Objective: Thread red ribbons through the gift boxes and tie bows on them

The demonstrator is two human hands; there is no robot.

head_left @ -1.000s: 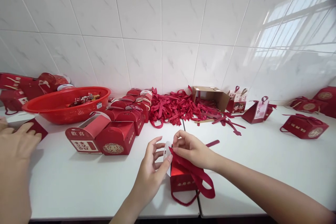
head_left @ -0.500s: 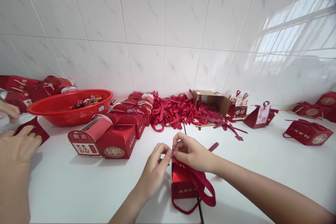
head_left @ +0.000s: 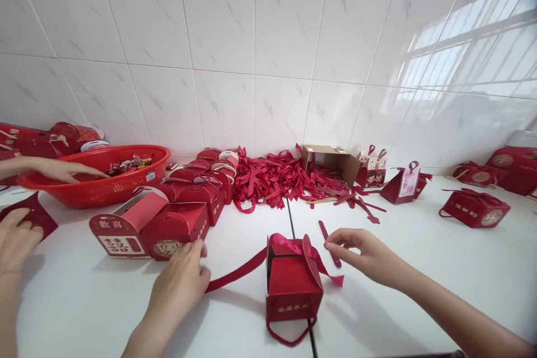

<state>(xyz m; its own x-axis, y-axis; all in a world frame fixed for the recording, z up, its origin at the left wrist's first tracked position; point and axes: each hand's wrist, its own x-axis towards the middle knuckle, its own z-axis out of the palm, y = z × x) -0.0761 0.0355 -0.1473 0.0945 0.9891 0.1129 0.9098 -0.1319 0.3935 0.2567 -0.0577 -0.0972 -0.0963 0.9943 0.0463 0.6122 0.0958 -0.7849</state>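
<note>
A small red gift box (head_left: pixel 293 282) with a cord handle stands on the white table (head_left: pixel 419 268) in front of me. A red ribbon (head_left: pixel 237 273) is threaded through its top. My left hand (head_left: pixel 180 279) is closed on the ribbon's left end and holds it stretched out to the left. Just right of the box, my right hand (head_left: pixel 363 256) hovers with its fingertips pinched. The ribbon's short right tail hangs under those fingers, and I cannot make out whether they grip it. A loose ribbon strip (head_left: pixel 328 243) lies by them.
Finished red boxes (head_left: pixel 174 224) stand at the left. A heap of ribbons (head_left: pixel 272 176) and a cardboard box (head_left: pixel 331 159) lie by the wall. Another person's hand (head_left: pixel 14 240) rests on a red card, and their other hand (head_left: pixel 62 170) reaches into the red basin (head_left: pixel 96 190).
My hands have drawn apart from the box top, and the ribbon now runs out to the left. The other person's hand has reached into the basin.
</note>
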